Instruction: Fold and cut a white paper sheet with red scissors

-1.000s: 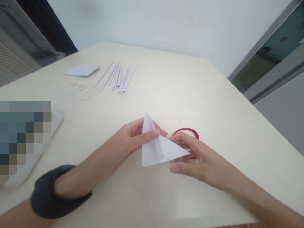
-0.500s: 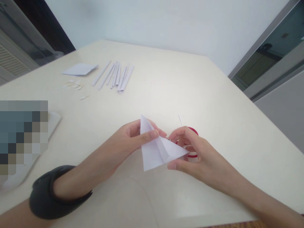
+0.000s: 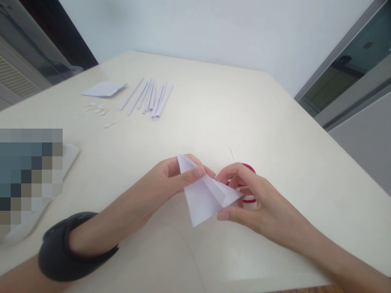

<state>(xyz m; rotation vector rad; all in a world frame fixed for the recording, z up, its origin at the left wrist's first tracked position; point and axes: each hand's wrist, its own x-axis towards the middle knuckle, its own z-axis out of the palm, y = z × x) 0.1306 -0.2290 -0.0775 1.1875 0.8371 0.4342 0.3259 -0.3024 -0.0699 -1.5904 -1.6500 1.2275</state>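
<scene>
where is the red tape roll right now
In the head view the red tape roll lies on the table, right of centre, mostly hidden behind the right hand that shares the folded white paper with the left hand.

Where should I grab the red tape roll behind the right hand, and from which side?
Probably the far rim of the red tape roll, coming from above and beyond. It seems to lie flat on the table; the right hand and folded paper cover its near side.
</scene>
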